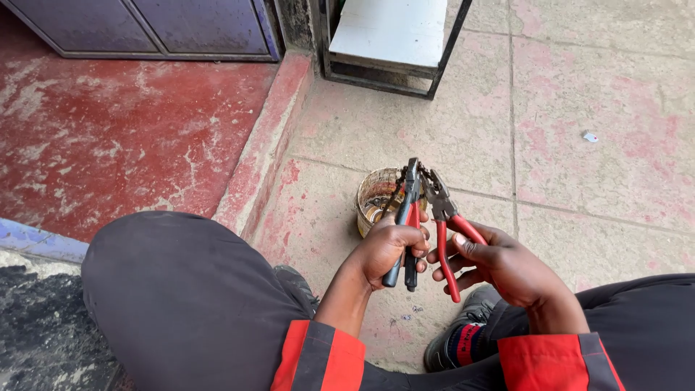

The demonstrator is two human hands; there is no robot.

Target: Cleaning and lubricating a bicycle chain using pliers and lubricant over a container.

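Centre frame: two pliers, heads up, side by side over a tub [376, 199].

Left hand [387, 250] fingers curled tight round the dark pliers [410, 217], black/dark handles with a bit of red near the pivot. Handles pressed together, tool near upright, nose at frame centre just above the tub rim.

Right hand [507, 268] holds the red pliers [445, 232], handles spread apart. Thumb lies on the upper handle, fingers hooked loosely round the lower one; grip is partly open, not clenched. Head is grimy, tilted up-left, its tip touching or just beside the dark pliers' nose; cannot tell which.

Tub: small, round, stained, brownish liquid inside, on the floor directly behind the tools, partly hidden by them.

Around: person is seated low, dark trousers filling lower left and lower right, red cuffs [318, 358] with dark stripe at bottom edge. Shoes [463, 337] on the ground between the knees.

Floor is worn pinkish slab [579, 145], right half. Red painted step [130, 137], upper left, with a raised kerb running diagonally. Metal-framed stand [391, 43] with white shelf, top centre. Dark door panel [145, 25], top left.
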